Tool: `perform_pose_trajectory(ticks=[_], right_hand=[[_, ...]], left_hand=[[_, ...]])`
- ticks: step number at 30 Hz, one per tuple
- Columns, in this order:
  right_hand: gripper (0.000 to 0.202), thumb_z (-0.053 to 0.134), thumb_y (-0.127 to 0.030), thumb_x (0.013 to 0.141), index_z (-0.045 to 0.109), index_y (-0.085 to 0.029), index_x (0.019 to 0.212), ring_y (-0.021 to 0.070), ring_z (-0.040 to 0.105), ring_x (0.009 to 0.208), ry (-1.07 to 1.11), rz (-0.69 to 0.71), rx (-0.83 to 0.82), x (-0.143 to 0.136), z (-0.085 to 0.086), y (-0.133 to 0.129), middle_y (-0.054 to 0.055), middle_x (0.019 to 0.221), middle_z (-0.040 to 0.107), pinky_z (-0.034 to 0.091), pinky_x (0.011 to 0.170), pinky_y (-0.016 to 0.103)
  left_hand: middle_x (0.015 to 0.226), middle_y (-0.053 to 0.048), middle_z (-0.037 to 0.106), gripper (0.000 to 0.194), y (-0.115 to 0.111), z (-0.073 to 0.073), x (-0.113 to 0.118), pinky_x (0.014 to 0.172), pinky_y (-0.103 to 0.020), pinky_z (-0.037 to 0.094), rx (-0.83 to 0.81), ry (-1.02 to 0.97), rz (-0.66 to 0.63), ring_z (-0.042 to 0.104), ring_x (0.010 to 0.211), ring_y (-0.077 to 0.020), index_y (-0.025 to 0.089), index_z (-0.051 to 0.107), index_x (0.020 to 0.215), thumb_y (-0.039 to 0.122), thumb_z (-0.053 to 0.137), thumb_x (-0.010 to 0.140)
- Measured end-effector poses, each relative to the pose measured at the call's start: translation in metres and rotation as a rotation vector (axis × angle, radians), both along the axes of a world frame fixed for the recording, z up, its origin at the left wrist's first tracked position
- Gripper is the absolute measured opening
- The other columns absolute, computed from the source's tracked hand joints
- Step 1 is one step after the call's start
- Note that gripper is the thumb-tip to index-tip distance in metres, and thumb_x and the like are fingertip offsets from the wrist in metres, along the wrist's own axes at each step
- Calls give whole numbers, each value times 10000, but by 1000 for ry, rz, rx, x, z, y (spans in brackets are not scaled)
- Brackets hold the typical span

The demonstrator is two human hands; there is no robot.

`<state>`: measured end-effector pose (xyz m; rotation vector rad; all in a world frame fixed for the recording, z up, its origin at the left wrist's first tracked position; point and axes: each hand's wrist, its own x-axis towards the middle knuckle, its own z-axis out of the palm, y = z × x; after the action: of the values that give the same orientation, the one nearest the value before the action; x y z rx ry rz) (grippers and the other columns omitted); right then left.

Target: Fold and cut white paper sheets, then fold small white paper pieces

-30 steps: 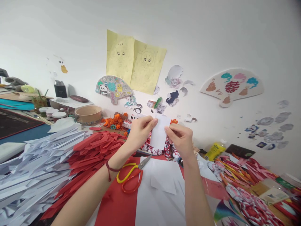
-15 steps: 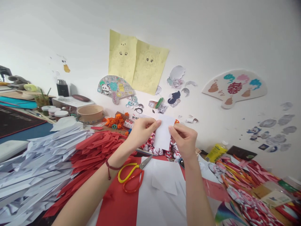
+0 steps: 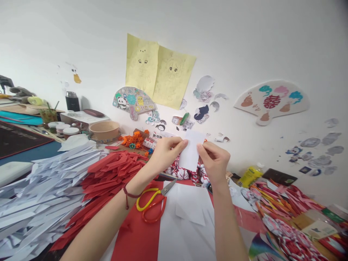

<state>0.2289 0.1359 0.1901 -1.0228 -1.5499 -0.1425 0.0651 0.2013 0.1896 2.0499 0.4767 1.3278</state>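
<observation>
A small white sheet of paper (image 3: 189,154) is held upright in the air between my two hands. My left hand (image 3: 168,151) pinches its left edge with thumb and fingers. On the opposite edge, my right hand (image 3: 214,157) grips it the same way. Below them lie scissors (image 3: 156,203) with one yellow and one red handle, blades parted and pointing up to the right. They rest across red paper (image 3: 138,235) and a white sheet (image 3: 176,235). A smaller white piece (image 3: 190,204) sits on that sheet.
Folded white paper strips (image 3: 54,195) and red strips (image 3: 111,174) are heaped on the left. Behind the hands are red-and-white folded pieces (image 3: 181,174). A yellow bottle (image 3: 250,175) and colourful strips (image 3: 280,203) lie right. A round tan bowl (image 3: 104,131) stands back left.
The paper has risen very slightly, and my right hand has shifted a little to the right. Both hands keep their hold; the scissors and piles stay put.
</observation>
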Motion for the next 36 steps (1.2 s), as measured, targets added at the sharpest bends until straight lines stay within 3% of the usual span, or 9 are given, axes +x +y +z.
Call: perform_pose_trajectory(ticks=[2, 14, 17, 22, 26, 36], right_hand=[[416, 607, -318, 902, 439, -192, 543, 114, 358, 554, 7, 0, 11, 0, 0, 0, -21, 570, 388, 288, 521, 280], [399, 608, -319, 898, 458, -194, 549, 122, 361, 556, 27, -31, 28, -1, -2, 1, -17, 569, 383, 298, 522, 282], [402, 609, -313, 898, 446, -196, 550, 120, 347, 548, 50, -40, 48, -2, -2, 2, -22, 565, 364, 287, 517, 284], [404, 608, -296, 900, 431, -195, 552, 116, 335, 548, 58, -59, 67, -2, -2, 1, -26, 571, 351, 271, 520, 290], [404, 603, -297, 902, 434, -195, 549, 117, 326, 546, 77, -70, 78, -1, -1, -1, -28, 568, 337, 270, 521, 291], [407, 615, -282, 894, 442, -189, 537, 110, 326, 543, 85, -95, 122, -1, -2, 1, -36, 557, 340, 266, 525, 283]], left_hand=[[581, 42, 344, 435, 1, -1, 0, 539, -236, 241, -12, 1, -45, 324, 580, -91, 172, 391, 603, 444, 474, 932], [557, 45, 340, 455, 4, -3, 2, 533, -231, 244, -3, 4, -30, 319, 561, -89, 170, 387, 592, 464, 474, 929], [581, 42, 354, 436, 4, -4, 3, 536, -230, 252, -29, -5, -94, 328, 569, -89, 170, 414, 615, 460, 463, 937], [555, 46, 323, 464, 2, -5, 5, 539, -244, 229, -8, 9, -59, 297, 561, -89, 177, 337, 584, 444, 463, 943], [572, 43, 357, 451, 1, -6, 7, 543, -241, 245, -34, -10, -118, 318, 568, -89, 175, 364, 598, 446, 453, 949], [552, 44, 349, 453, 0, -5, 7, 554, -243, 242, 50, 57, -22, 312, 566, -87, 166, 380, 578, 426, 481, 934]])
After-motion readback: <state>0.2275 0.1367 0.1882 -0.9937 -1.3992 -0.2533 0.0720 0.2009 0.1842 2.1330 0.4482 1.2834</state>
